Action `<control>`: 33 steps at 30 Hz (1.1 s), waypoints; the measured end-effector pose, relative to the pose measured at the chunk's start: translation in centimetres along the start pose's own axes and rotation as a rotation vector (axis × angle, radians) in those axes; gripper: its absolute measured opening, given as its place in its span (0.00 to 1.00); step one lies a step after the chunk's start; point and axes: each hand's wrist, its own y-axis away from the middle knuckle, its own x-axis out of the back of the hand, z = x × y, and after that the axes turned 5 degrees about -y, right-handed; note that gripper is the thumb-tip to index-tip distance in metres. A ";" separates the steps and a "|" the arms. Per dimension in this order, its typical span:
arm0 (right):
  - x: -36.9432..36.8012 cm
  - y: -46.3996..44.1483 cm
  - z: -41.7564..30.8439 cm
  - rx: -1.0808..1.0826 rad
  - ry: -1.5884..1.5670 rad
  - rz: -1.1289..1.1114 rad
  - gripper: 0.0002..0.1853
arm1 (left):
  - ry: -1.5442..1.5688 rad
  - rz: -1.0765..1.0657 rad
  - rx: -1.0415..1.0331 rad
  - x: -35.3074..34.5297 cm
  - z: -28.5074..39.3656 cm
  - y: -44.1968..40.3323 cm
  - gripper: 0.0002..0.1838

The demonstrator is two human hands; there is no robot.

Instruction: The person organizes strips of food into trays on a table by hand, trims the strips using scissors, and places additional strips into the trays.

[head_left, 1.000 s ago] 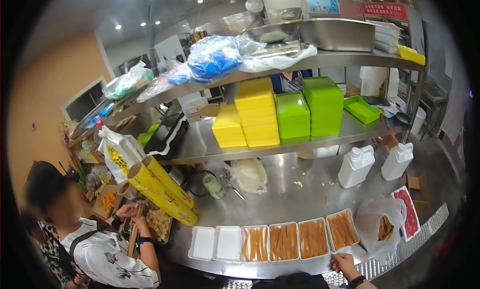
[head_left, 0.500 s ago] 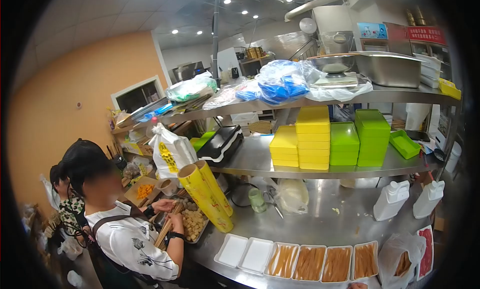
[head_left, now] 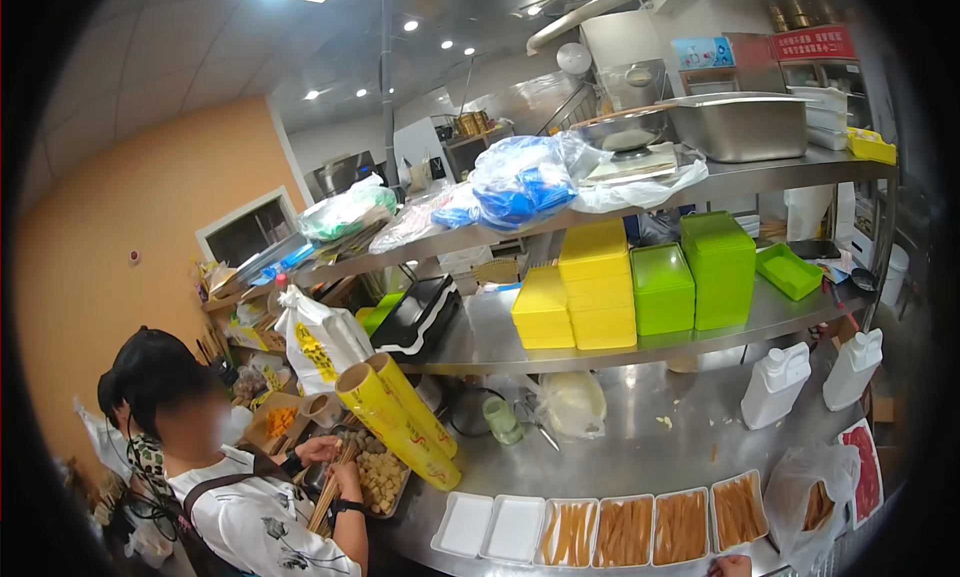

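Only a small part of what appears to be my right hand (head_left: pixel 731 566) shows at the bottom edge of the head view. It is just below a white tray of brown strips (head_left: pixel 738 510); whether it touches the rim or holds anything is cut off by the frame. My left hand is out of sight. To the left in the same row lie two more trays of brown strips (head_left: pixel 682 527), a tray with paler, sparser strips (head_left: pixel 571 533), and two bare white trays (head_left: pixel 512 527). A clear plastic bag (head_left: pixel 812 492) with brown strips sits to the right.
At left, a co-worker (head_left: pixel 250 512) holds thin sticks (head_left: pixel 330 489) over a tray of tan cubes (head_left: pixel 382 480). Two yellow film rolls (head_left: pixel 398 422) stand nearby. White jugs (head_left: pixel 776 385), a red-filled tray (head_left: pixel 862 469) and a shelf (head_left: pixel 470 349) with yellow boxes (head_left: pixel 597 287) and green boxes (head_left: pixel 718 272) surround the counter.
The view has tilted and shifted, so the shelves and trays sit differently in frame. More of my hand shows at the bottom edge. The co-worker still holds the sticks.
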 end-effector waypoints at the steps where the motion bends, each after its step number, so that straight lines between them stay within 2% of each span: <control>1: 0.2 -0.3 0.4 0.000 0.017 0.008 0.14 | 0.006 -0.002 -0.004 -0.1 0.2 -0.2 0.20; 12: -0.6 0.9 -0.6 0.033 -0.054 0.032 0.14 | 0.106 -0.046 -0.050 -0.3 3.5 -2.0 0.21; 16: -0.3 0.6 -1.1 -0.058 -0.051 0.021 0.14 | 0.138 -0.068 -0.056 -0.6 5.0 -2.7 0.21; 22: -0.4 0.3 -1.5 -0.101 0.038 0.041 0.13 | 0.212 -0.089 -0.083 -1.0 6.1 -4.0 0.21; 25: 0.1 -0.6 0.4 -0.058 0.028 0.055 0.14 | 0.249 -0.103 -0.090 -1.5 7.2 -5.0 0.21; 27: 0.2 -0.3 -0.1 -0.046 0.027 -0.009 0.15 | 0.265 -0.104 -0.090 -1.8 8.1 -5.4 0.21; 29: 0.2 -0.3 -0.5 -0.111 0.111 -0.009 0.15 | 0.271 -0.103 -0.090 -2.0 8.6 -5.7 0.21; 33: 0.2 -0.1 -0.4 -0.060 0.091 0.006 0.16 | 0.279 -0.118 -0.080 -2.8 9.8 -6.4 0.21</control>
